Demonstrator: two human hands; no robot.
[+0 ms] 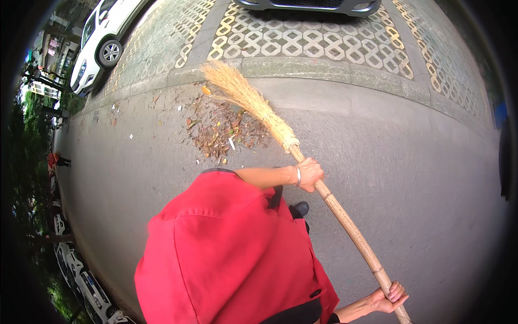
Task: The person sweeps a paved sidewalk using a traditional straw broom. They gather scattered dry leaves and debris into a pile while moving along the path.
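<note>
My left hand (310,174), with a band around its wrist, grips the bamboo handle (352,233) of a straw broom just behind the head. Farther down, my right hand (390,299) is closed around the same handle near the picture's bottom edge. The broom's pale bristles (243,93) fan out towards the kerb. Beneath and beside them lies a heap of dry leaves and litter (218,135) on the asphalt; whether the bristles press on it, I cannot tell. A white scrap (232,143) sits among the leaves.
A stone kerb (299,73) borders parking bays of openwork paving blocks (279,42). One bay holds a dark car (307,5); a white car (109,40) stands at upper left. More cars (93,291) line the lower left. A distant person (56,160) is at far left. Loose scraps dot the asphalt.
</note>
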